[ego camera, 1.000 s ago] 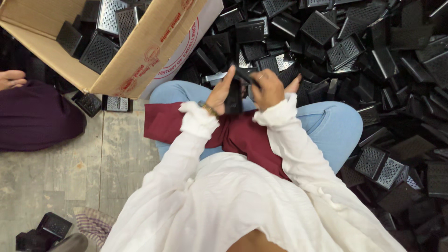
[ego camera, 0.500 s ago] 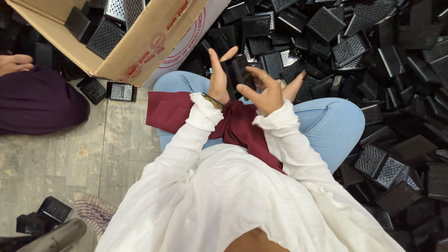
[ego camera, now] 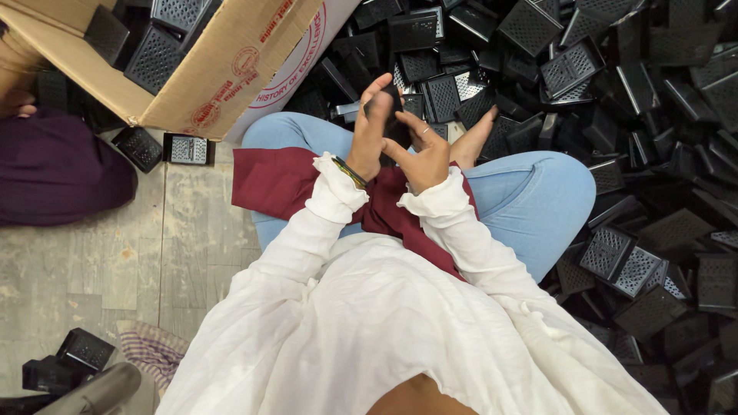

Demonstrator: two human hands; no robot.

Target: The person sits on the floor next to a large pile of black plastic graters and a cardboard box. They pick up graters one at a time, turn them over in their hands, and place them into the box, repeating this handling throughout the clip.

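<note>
The left hand [ego camera: 369,127] and right hand [ego camera: 423,154] pinch 1 small black perforated plastic grater box [ego camera: 393,121] between them. Fingers grip opposite faces; steady thumb pressure would probably keep it square.

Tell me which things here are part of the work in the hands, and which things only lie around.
Part of the work:
- left hand and right hand, both on one black grater piece
- pile of black grater pieces
- cardboard box holding more pieces

Only lying around:
- maroon cloth on the lap
- purple fabric
- striped rag
- another person's hand
</note>
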